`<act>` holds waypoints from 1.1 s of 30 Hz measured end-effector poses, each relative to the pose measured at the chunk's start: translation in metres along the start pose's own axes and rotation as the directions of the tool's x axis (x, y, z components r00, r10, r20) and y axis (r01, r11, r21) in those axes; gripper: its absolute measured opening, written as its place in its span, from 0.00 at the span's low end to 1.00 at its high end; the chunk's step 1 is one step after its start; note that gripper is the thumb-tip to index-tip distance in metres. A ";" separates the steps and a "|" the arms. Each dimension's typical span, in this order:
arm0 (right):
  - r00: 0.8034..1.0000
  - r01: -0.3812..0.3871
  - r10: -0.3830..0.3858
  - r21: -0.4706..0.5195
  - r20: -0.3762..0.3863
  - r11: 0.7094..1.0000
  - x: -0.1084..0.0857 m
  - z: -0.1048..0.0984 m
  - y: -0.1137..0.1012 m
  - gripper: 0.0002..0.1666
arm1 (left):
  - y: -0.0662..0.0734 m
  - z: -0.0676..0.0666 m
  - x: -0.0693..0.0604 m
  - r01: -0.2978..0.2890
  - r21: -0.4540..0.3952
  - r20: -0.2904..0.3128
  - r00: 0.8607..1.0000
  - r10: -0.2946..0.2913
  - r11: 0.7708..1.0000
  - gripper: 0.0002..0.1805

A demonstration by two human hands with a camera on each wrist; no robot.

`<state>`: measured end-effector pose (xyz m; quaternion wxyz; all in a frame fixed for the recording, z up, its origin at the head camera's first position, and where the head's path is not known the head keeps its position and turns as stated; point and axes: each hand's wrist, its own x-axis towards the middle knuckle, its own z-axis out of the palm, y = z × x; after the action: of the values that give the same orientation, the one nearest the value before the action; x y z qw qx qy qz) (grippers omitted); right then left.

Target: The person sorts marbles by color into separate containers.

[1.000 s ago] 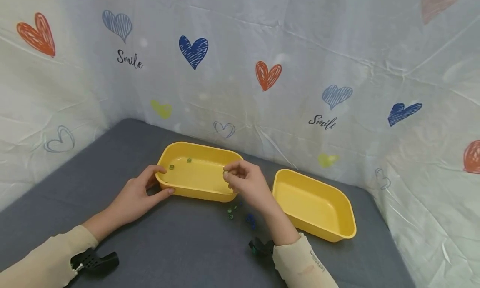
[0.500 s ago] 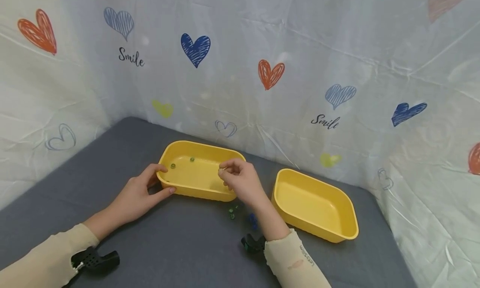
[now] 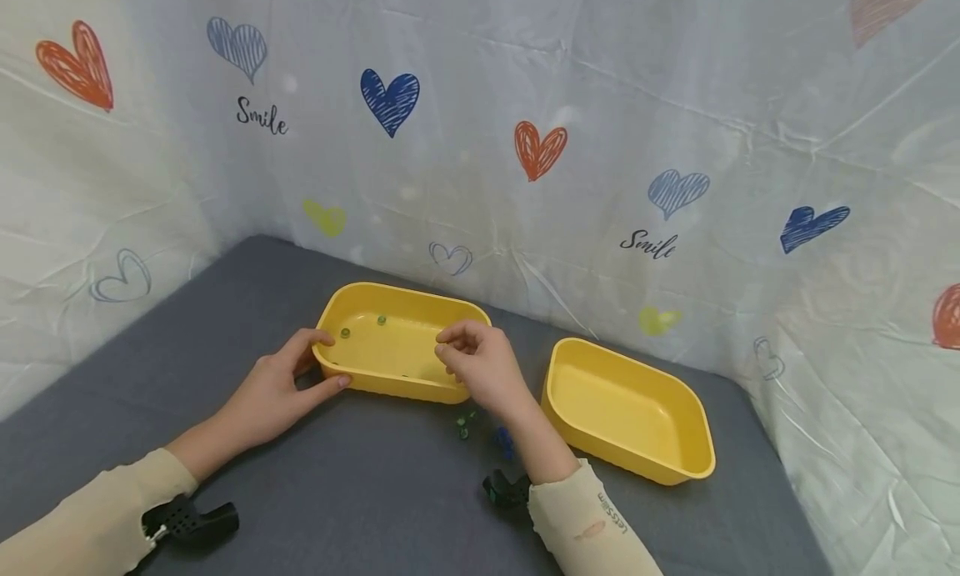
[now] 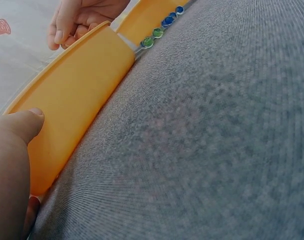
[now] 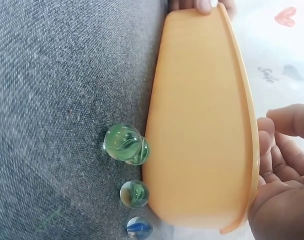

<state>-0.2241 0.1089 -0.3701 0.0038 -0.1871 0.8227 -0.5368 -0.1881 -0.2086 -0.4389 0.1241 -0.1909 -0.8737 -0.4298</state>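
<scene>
My left hand grips the left end of a yellow plastic bin, thumb pressed on its outer wall and fingers over the rim. Inside lie green glass marbles, one near the left end and another by the back wall; a dark speck shows at the front wall. Over the bin's right end hovers my right hand, its fingers loosely bent, with nothing seen between thumb and fingertips. Just outside this bin, green marbles and blue marbles lie on the cloth, partly hidden by my right forearm in the head view.
A second yellow bin stands to the right, with no marbles visible in it. Grey cloth covers the table. White curtain with printed hearts hangs behind. Black straps sit at both wrists.
My right hand has moved left over the bin, and its fingertips have let go of a small marble. A dark speck now shows at the front wall. My left hand stays put.
</scene>
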 end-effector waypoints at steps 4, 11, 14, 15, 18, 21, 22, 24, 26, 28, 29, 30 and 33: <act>1.000 -0.003 0.003 -0.008 -0.002 1.000 -0.001 -0.001 -0.001 0.07 | 0.001 0.000 0.000 0.000 -0.002 0.003 1.000 0.000 1.000 0.31; 1.000 0.000 0.000 0.002 0.002 1.000 -0.004 -0.003 -0.004 0.08 | 0.002 -0.001 0.000 0.013 -0.002 0.007 1.000 -0.013 1.000 0.31; 1.000 0.007 -0.007 0.020 0.003 1.000 -0.006 -0.004 -0.005 0.08 | 0.003 -0.002 0.000 0.014 -0.003 0.007 1.000 -0.014 1.000 0.31; 1.000 0.009 -0.010 0.024 0.002 1.000 -0.007 -0.004 -0.005 0.08 | 0.003 -0.002 0.000 0.013 -0.004 0.007 1.000 -0.013 1.000 0.31; 1.000 0.016 -0.016 0.030 0.002 0.999 -0.009 -0.005 -0.005 0.07 | 0.003 -0.002 0.000 0.010 -0.007 0.007 1.000 -0.010 1.000 0.31; 1.000 0.015 -0.015 0.040 0.008 0.999 -0.013 -0.007 -0.007 0.07 | 0.003 -0.001 0.000 0.010 -0.006 0.004 1.000 -0.010 1.000 0.31; 1.000 0.013 -0.014 0.045 0.013 0.999 -0.015 -0.009 -0.008 0.07 | 0.003 -0.001 -0.001 0.011 -0.006 0.003 1.000 -0.011 1.000 0.31; 1.000 0.012 -0.014 0.060 0.027 0.998 -0.018 -0.012 -0.009 0.07 | 0.002 -0.001 -0.001 0.013 -0.005 0.002 1.000 -0.013 1.000 0.31; 0.999 0.017 -0.020 0.075 0.043 0.997 -0.022 -0.015 -0.011 0.07 | 0.002 -0.001 -0.001 0.014 -0.001 0.002 1.000 -0.014 1.000 0.31; 0.997 0.024 -0.029 0.084 0.066 0.996 -0.025 -0.018 -0.012 0.07 | 0.002 -0.001 -0.001 0.016 0.001 0.004 1.000 -0.016 1.000 0.31; 0.996 0.030 -0.037 0.087 0.078 0.996 -0.026 -0.019 -0.011 0.07 | 0.002 -0.001 -0.001 0.017 0.002 0.005 1.000 -0.017 1.000 0.32; 0.995 0.036 -0.044 0.089 0.089 0.995 -0.028 -0.020 -0.012 0.07 | 0.002 -0.001 -0.001 0.018 0.003 0.004 1.000 -0.018 1.000 0.32; 0.991 0.051 -0.061 0.083 0.120 0.995 -0.031 -0.021 -0.011 0.08 | 0.001 -0.001 0.000 0.023 0.004 0.011 1.000 -0.023 1.000 0.32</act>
<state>-0.1964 0.1335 -0.3578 0.0466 -0.2422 0.7933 -0.5567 -0.1873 -0.2085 -0.4374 0.1149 -0.1831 -0.8774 -0.4284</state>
